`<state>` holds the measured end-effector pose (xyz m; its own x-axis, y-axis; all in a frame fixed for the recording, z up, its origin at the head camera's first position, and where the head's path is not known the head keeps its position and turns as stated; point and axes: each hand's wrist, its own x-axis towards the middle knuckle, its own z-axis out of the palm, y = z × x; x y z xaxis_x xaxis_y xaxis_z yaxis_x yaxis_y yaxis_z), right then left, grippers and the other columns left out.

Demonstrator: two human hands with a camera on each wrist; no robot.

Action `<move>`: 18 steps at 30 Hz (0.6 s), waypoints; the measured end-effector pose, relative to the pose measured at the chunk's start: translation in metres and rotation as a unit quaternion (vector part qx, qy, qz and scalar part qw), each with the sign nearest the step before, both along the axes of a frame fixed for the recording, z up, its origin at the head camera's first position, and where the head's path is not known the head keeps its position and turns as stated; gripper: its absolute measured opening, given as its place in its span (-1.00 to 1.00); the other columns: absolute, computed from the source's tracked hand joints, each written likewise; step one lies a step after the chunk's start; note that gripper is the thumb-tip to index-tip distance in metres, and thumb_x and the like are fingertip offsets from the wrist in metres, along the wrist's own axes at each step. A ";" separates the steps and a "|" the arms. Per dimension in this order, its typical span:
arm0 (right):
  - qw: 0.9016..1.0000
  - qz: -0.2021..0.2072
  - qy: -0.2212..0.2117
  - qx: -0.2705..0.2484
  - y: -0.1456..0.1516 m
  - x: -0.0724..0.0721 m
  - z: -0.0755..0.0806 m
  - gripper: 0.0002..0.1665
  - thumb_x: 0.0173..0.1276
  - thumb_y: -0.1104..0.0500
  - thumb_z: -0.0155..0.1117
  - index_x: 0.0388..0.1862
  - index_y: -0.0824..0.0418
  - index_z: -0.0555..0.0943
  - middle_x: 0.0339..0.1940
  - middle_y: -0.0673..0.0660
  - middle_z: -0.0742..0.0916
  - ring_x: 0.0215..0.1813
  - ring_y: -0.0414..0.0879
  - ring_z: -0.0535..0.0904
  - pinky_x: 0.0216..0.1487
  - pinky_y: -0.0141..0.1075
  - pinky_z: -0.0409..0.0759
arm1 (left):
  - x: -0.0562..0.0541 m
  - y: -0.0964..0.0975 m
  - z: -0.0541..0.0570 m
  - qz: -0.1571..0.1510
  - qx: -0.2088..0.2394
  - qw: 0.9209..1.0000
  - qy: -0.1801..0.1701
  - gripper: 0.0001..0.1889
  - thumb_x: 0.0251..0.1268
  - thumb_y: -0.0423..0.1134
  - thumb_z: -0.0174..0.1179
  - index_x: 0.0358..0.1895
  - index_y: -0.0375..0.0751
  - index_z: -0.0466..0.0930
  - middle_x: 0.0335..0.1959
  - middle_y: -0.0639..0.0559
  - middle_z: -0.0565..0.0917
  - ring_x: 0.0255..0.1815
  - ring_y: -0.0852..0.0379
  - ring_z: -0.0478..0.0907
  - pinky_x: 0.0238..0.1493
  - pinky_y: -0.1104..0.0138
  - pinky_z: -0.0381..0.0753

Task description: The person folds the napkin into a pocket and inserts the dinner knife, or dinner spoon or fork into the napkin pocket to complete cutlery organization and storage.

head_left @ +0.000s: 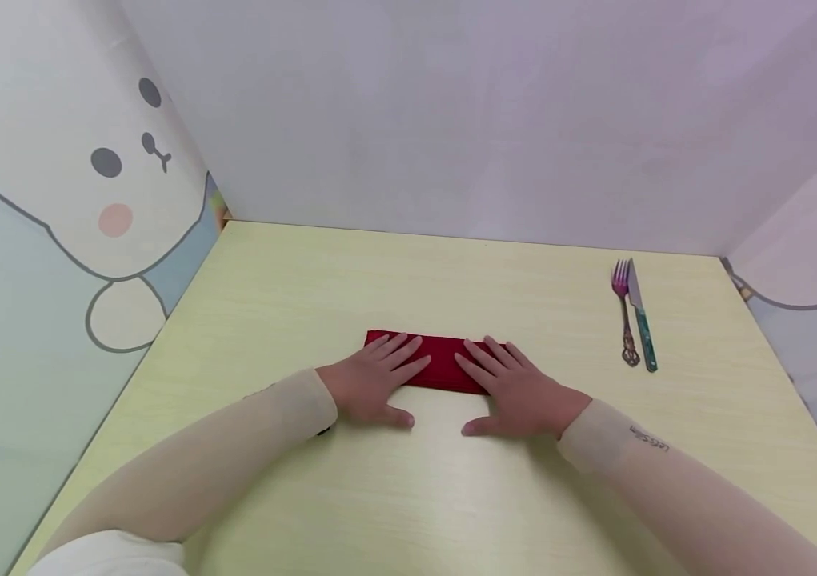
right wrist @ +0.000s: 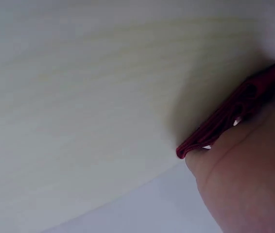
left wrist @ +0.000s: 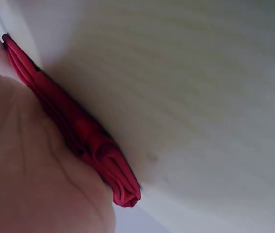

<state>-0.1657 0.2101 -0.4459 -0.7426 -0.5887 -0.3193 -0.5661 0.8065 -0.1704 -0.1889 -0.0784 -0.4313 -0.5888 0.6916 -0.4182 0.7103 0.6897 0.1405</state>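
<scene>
A red cloth (head_left: 440,362), folded into a narrow flat strip, lies crosswise on the table in the head view. My left hand (head_left: 377,380) rests on its left end with the fingers spread and straight. On the right end lies my right hand (head_left: 519,388), its fingers spread too. Both thumbs reach onto the bare table in front of the cloth. Stacked layers of the folded cloth (left wrist: 101,148) show at its edge under the palm in the left wrist view. The right wrist view also shows the layered cloth (right wrist: 225,114) beneath the other palm.
A fork (head_left: 624,312) and a knife with a green handle (head_left: 642,320) lie side by side at the table's right. The pale wooden table (head_left: 408,496) meets a plain light wall hanging (head_left: 451,120) behind. Printed curtains (head_left: 34,264) flank it.
</scene>
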 end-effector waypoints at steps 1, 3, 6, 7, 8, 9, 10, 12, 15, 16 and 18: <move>1.000 -0.001 0.001 -0.003 0.003 0.000 0.001 0.33 0.23 -0.67 0.10 0.74 0.02 -0.03 0.73 0.15 -0.01 0.69 0.25 -0.27 0.61 0.18 -0.24 | -0.001 -0.001 0.000 0.000 0.000 1.000 -0.002 0.02 0.35 0.52 0.00 0.71 0.13 -0.15 0.72 0.04 -0.24 0.70 -0.08 -0.40 0.63 0.05 -0.29; 1.000 -0.003 0.003 -0.011 0.008 0.002 0.002 0.32 0.24 -0.65 0.11 0.73 0.04 0.01 0.73 0.18 0.00 0.69 0.27 -0.25 0.60 0.21 -0.22 | -0.002 -0.006 0.001 0.002 -0.002 1.000 -0.001 0.01 0.36 0.51 -0.01 0.71 0.14 -0.16 0.72 0.05 -0.25 0.70 -0.07 -0.40 0.63 0.04 -0.32; 1.000 -0.013 0.000 -0.016 0.013 0.003 0.004 0.30 0.25 -0.63 0.13 0.73 0.04 0.01 0.73 0.20 -0.01 0.69 0.26 -0.26 0.59 0.24 -0.20 | -0.004 -0.017 0.002 0.015 -0.006 1.000 -0.003 0.01 0.37 0.50 -0.01 0.71 0.15 -0.19 0.72 0.09 -0.28 0.70 -0.02 -0.42 0.62 0.04 -0.34; 1.000 -0.014 0.000 -0.017 0.015 0.004 0.004 0.30 0.26 -0.63 0.13 0.73 0.04 0.01 0.73 0.20 -0.01 0.69 0.26 -0.26 0.59 0.24 -0.20 | -0.005 -0.021 0.001 0.020 -0.006 1.000 -0.004 0.02 0.36 0.50 -0.01 0.71 0.15 -0.20 0.72 0.09 -0.29 0.70 -0.02 -0.43 0.62 0.04 -0.33; 1.000 -0.015 -0.001 -0.019 0.016 0.004 0.005 0.29 0.26 -0.62 0.14 0.73 0.04 0.01 0.73 0.20 -0.01 0.69 0.26 -0.26 0.59 0.25 -0.20 | -0.005 -0.025 0.001 0.026 -0.003 1.000 -0.008 0.03 0.36 0.50 0.01 0.71 0.13 -0.20 0.72 0.10 -0.29 0.69 -0.01 -0.44 0.62 0.03 -0.33; 1.000 -0.015 -0.001 -0.020 0.017 0.005 0.005 0.29 0.26 -0.61 0.15 0.73 0.05 0.01 0.73 0.20 -0.01 0.69 0.26 -0.26 0.59 0.26 -0.20 | -0.006 -0.029 0.001 0.031 -0.001 0.999 -0.012 0.03 0.36 0.49 0.02 0.71 0.12 -0.22 0.72 0.10 -0.30 0.69 0.00 -0.45 0.62 0.04 -0.32; 1.000 -0.015 0.000 -0.021 0.017 0.005 0.006 0.28 0.27 -0.61 0.15 0.73 0.05 0.01 0.73 0.21 -0.01 0.69 0.26 -0.25 0.59 0.26 -0.20 | -0.006 -0.032 0.000 0.032 0.005 0.999 -0.017 0.04 0.37 0.48 0.03 0.71 0.10 -0.21 0.72 0.09 -0.30 0.69 0.00 -0.45 0.63 0.03 -0.30; 1.000 -0.014 -0.001 -0.024 0.018 0.005 0.007 0.28 0.28 -0.59 0.17 0.73 0.06 0.01 0.72 0.22 0.00 0.69 0.27 -0.25 0.58 0.27 -0.20 | -0.007 -0.036 -0.001 0.030 0.019 0.999 -0.022 0.04 0.38 0.46 0.05 0.71 0.06 -0.20 0.72 0.06 -0.29 0.69 -0.02 -0.45 0.63 0.02 -0.28; 1.000 -0.013 -0.001 -0.029 0.017 0.005 0.010 0.26 0.29 -0.57 0.19 0.73 0.07 0.03 0.72 0.23 0.01 0.69 0.28 -0.24 0.58 0.28 -0.19 | -0.007 -0.040 -0.002 0.021 0.034 0.999 -0.018 0.02 0.40 0.44 0.05 0.71 0.02 -0.18 0.72 0.03 -0.27 0.69 -0.04 -0.43 0.63 0.01 -0.27; 0.999 -0.013 -0.002 -0.032 0.017 0.005 0.010 0.26 0.29 -0.55 0.20 0.73 0.08 0.03 0.72 0.23 0.01 0.69 0.28 -0.23 0.58 0.28 -0.18 | -0.007 -0.042 -0.002 0.019 0.039 0.999 -0.015 0.01 0.41 0.43 0.05 0.71 0.01 -0.15 0.72 0.03 -0.25 0.70 -0.05 -0.40 0.63 0.01 -0.26; 0.999 -0.012 -0.003 -0.038 0.016 0.005 0.011 0.24 0.31 -0.53 0.23 0.72 0.08 0.04 0.72 0.22 0.02 0.69 0.28 -0.22 0.58 0.28 -0.17 | -0.007 -0.043 0.000 0.023 0.047 0.999 -0.008 -0.04 0.43 0.40 0.05 0.70 0.02 -0.08 0.72 0.04 -0.20 0.70 -0.03 -0.35 0.63 0.03 -0.25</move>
<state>-0.1610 0.2261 -0.4346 -0.7551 -0.5928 -0.2801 -0.5449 0.8050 -0.2347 -0.1961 -0.1218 -0.4316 -0.6151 0.7006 -0.3617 0.6750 0.7050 0.2178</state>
